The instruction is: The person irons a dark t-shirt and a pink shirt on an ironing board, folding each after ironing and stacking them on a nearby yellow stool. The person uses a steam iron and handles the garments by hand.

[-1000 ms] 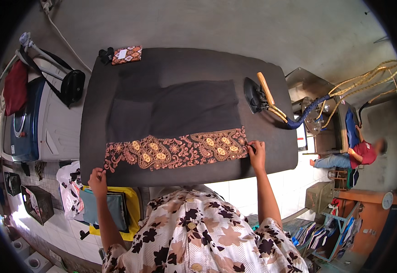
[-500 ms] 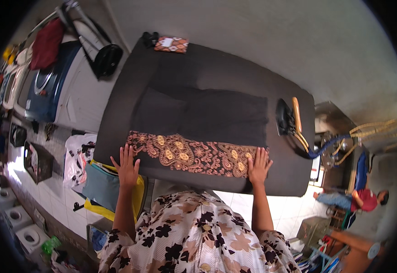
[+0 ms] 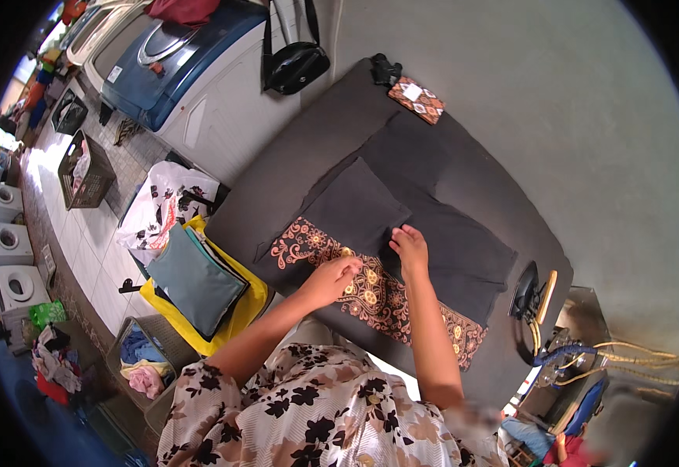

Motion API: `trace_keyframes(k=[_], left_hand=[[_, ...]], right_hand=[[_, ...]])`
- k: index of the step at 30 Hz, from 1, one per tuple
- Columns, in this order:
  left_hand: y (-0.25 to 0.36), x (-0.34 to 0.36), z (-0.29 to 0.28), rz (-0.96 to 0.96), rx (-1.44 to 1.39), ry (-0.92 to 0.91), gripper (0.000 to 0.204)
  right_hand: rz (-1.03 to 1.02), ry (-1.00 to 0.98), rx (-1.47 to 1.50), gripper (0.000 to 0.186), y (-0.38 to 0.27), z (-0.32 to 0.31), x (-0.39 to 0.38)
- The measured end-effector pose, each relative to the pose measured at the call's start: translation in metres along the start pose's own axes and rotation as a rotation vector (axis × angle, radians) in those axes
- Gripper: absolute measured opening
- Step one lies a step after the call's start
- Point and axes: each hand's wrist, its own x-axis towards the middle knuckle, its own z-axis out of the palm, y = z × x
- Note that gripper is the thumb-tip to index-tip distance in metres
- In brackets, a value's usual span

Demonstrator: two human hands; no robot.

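A dark garment [image 3: 425, 226] lies spread flat on a dark padded ironing table [image 3: 293, 156], its patterned orange-and-brown border [image 3: 371, 292] running along the edge nearest the person. A folded-over panel of the same dark cloth [image 3: 355, 206] sits on top of the garment, just above the border.

The left hand [image 3: 330, 279] rests on the patterned border with its fingers curled down onto the cloth; whether it pinches the fabric cannot be told. The right hand [image 3: 409, 245] lies just beside it, a little farther up, fingers bent and pressing at the edge of the folded panel where it meets the border. Neither hand lifts anything clear of the table.

An iron [image 3: 532, 292] stands on the table's right end, well apart from both hands. A small patterned pouch [image 3: 417, 100] lies at the far end. To the left of the table, a yellow bag with a teal cushion [image 3: 195, 280] sits on the floor, near a white printed bag [image 3: 160, 206], and a black handbag [image 3: 297, 66] hangs by a washing machine [image 3: 176, 54].
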Motion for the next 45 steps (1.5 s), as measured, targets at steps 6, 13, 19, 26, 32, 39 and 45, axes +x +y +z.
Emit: trace_keyframes(k=[6, 13, 19, 26, 32, 39, 45], left_hand=[[-0.028, 0.073, -0.073, -0.561, -0.787, -0.235, 0.063], [-0.039, 0.091, -0.147, -0.757, -0.597, -0.082, 0.048], [-0.022, 0.087, -0.16, -0.668, -0.503, -0.361, 0.027], [0.001, 0.103, -0.16, -0.653, -0.321, -0.313, 0.029], [-0.022, 0.125, -0.147, -0.161, 0.376, 0.269, 0.029], [-0.01, 0.152, -0.115, -0.053, 0.432, 0.369, 0.03], [-0.025, 0.162, -0.125, 0.207, 1.017, 0.493, 0.027]], right_hand=[[-0.41, -0.267, -0.46, 0.021, -0.016, 0.045, 0.001], [-0.906, -0.818, -1.299, 0.037, -0.008, 0.012, -0.087], [-0.762, -0.477, -1.385, 0.054, -0.009, -0.045, -0.104], [-0.623, -0.126, -1.283, 0.05, 0.007, -0.113, -0.119], [-0.517, 0.294, -1.228, 0.043, 0.017, -0.182, -0.128], [-0.28, 0.461, -1.382, 0.049, 0.033, -0.249, -0.113], [-0.366, 0.575, -1.315, 0.037, -0.003, -0.254, -0.088]])
